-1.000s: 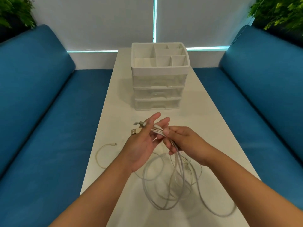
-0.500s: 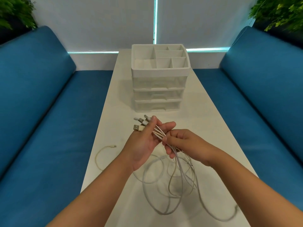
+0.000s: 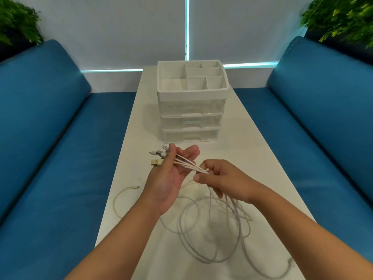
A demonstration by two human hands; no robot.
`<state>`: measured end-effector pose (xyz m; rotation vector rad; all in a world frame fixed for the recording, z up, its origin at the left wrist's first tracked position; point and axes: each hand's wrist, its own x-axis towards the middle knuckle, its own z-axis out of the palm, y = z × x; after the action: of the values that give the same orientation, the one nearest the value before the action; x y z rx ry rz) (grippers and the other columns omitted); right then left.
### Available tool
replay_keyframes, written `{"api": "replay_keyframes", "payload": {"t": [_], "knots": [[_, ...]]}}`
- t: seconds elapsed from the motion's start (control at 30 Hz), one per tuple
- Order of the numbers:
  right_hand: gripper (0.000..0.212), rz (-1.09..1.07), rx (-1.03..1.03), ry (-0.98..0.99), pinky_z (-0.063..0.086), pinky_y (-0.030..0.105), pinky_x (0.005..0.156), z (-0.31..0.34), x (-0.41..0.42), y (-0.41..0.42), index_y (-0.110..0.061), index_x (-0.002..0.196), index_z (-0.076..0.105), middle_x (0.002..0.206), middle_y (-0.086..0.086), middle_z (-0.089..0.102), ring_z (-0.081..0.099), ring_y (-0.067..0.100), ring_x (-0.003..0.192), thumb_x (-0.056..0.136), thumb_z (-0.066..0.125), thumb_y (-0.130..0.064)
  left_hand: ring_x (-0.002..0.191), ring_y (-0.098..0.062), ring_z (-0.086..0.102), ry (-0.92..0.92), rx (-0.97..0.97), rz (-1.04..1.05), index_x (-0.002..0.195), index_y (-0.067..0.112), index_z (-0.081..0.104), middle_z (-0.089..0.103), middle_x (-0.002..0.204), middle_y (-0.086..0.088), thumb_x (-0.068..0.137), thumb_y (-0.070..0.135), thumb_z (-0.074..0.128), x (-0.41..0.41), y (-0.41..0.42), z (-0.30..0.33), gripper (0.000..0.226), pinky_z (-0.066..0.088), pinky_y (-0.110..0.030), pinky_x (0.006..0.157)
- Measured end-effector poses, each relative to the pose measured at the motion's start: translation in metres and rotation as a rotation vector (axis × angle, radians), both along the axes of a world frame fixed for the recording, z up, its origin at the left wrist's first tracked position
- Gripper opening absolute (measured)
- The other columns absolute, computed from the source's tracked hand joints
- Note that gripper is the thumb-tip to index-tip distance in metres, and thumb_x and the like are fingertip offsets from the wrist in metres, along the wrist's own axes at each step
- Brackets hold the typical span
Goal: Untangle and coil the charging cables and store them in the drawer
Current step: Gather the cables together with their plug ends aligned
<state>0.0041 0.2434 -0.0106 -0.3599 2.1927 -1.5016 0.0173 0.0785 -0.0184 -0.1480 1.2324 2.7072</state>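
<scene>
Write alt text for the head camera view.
Two hands hold white charging cables over a white table: left hand grips the plug ends, right hand pinches the strands. Loose loops trail below; a closed three-drawer organizer stands behind.

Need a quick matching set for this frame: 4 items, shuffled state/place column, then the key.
1. left hand
2. right hand
3. drawer unit
4. loose cable end

A. all drawers closed
B. lying on the table, left of the hands
C. holds the connector ends fanned out
D. pinches the bundled cords

Pairs: 1-C, 2-D, 3-A, 4-B
</scene>
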Motion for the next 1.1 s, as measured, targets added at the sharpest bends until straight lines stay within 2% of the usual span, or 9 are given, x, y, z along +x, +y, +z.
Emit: {"api": "replay_keyframes", "payload": {"t": [0.13, 0.23, 0.3, 0.5, 0.6, 0.7, 0.83, 0.93, 1.1], "knots": [[0.011, -0.047, 0.240, 0.398, 0.042, 0.024, 0.061, -0.008, -0.002, 0.004, -0.032, 0.090, 0.054, 0.073, -0.010, 0.057, 0.049, 0.005, 0.058, 0.091, 0.060, -0.041, 0.106, -0.022, 0.070, -0.010, -0.015, 0.091, 0.086, 0.016, 0.054, 0.074, 0.108, -0.013, 0.100, 0.037, 0.040, -0.006, -0.003, 0.006, 0.030, 0.049, -0.037, 0.094], [0.022, -0.009, 0.604, 0.509, 0.041, 0.029, 0.063, -0.011, -0.004, 0.017, -0.033, 0.085, 0.050, 0.065, -0.011, 0.055, 0.051, 0.012, 0.065, 0.097, 0.042, -0.050, 0.103, -0.020, 0.070, 0.016, 0.022, 0.193, 0.083, 0.018, 0.052, 0.074, 0.107, -0.009, 0.102, 0.037, 0.038, -0.015, -0.014, 0.011, 0.030, 0.049, -0.035, 0.092], [0.024, 0.008, 0.644, 0.514, 0.041, 0.027, 0.065, -0.011, -0.005, 0.026, -0.037, 0.087, 0.052, 0.067, -0.016, 0.056, 0.053, 0.011, 0.070, 0.099, 0.036, -0.050, 0.105, -0.021, 0.070, 0.035, -0.001, 0.192, 0.083, 0.018, 0.054, 0.074, 0.110, -0.008, 0.102, 0.037, 0.038, -0.016, -0.018, 0.014, 0.032, 0.052, -0.035, 0.090], [0.035, 0.039, 0.578, 0.445, 0.045, 0.023, 0.078, -0.009, -0.013, 0.038, -0.043, 0.133, 0.050, 0.074, -0.019, 0.059, 0.057, 0.003, 0.075, 0.100, 0.038, -0.043, 0.107, -0.024, 0.069, 0.007, -0.033, 0.199, 0.085, 0.015, 0.056, 0.072, 0.114, -0.010, 0.101, 0.038, 0.040, -0.013, -0.015, 0.009, 0.032, 0.053, -0.040, 0.091], [0.026, -0.011, 0.355, 0.393, 0.046, 0.018, 0.074, -0.015, -0.006, 0.040, -0.038, 0.122, 0.057, 0.076, -0.010, 0.062, 0.060, 0.004, 0.074, 0.098, 0.050, -0.030, 0.107, -0.023, 0.069, -0.016, -0.022, 0.207, 0.088, 0.014, 0.057, 0.072, 0.115, -0.008, 0.101, 0.037, 0.041, -0.013, -0.015, 0.005, 0.032, 0.056, -0.037, 0.086], [0.016, 0.047, 0.241, 0.317, 0.048, 0.028, 0.086, -0.013, -0.003, 0.036, -0.028, 0.094, 0.064, 0.087, -0.005, 0.064, 0.060, 0.007, 0.086, 0.084, 0.069, -0.016, 0.103, -0.024, 0.070, -0.022, -0.031, 0.159, 0.089, 0.013, 0.056, 0.073, 0.110, -0.011, 0.102, 0.035, 0.040, -0.010, -0.010, 0.005, 0.029, 0.059, -0.033, 0.077], [0.036, 0.107, -0.022, 0.050, 0.054, 0.033, 0.084, 0.002, -0.003, 0.009, -0.022, 0.112, 0.053, 0.100, 0.002, 0.068, 0.067, 0.017, 0.086, 0.082, 0.071, -0.017, 0.101, -0.026, 0.071, -0.003, -0.100, 0.040, 0.096, 0.008, 0.054, 0.073, 0.107, -0.016, 0.102, 0.031, 0.040, -0.004, 0.008, 0.005, 0.028, 0.060, -0.034, 0.078], [0.027, 0.018, -0.113, 0.021, 0.045, 0.027, 0.055, 0.004, -0.001, -0.008, -0.016, 0.118, 0.049, 0.072, 0.005, 0.062, 0.054, 0.016, 0.054, 0.096, 0.055, -0.030, 0.102, -0.027, 0.071, 0.022, -0.151, 0.030, 0.098, 0.007, 0.052, 0.073, 0.108, -0.016, 0.102, 0.030, 0.043, -0.004, 0.012, 0.005, 0.025, 0.058, -0.034, 0.080], [0.042, -0.022, -0.047, 0.021, 0.031, 0.033, 0.059, -0.008, 0.002, 0.001, -0.009, 0.083, 0.067, 0.053, -0.001, 0.039, 0.034, 0.017, 0.055, 0.096, 0.050, -0.044, 0.107, -0.020, 0.069, 0.096, -0.334, 0.103, 0.096, 0.013, 0.052, 0.075, 0.106, -0.011, 0.103, 0.034, 0.039, -0.007, 0.002, 0.005, 0.025, 0.048, -0.035, 0.093]]}}
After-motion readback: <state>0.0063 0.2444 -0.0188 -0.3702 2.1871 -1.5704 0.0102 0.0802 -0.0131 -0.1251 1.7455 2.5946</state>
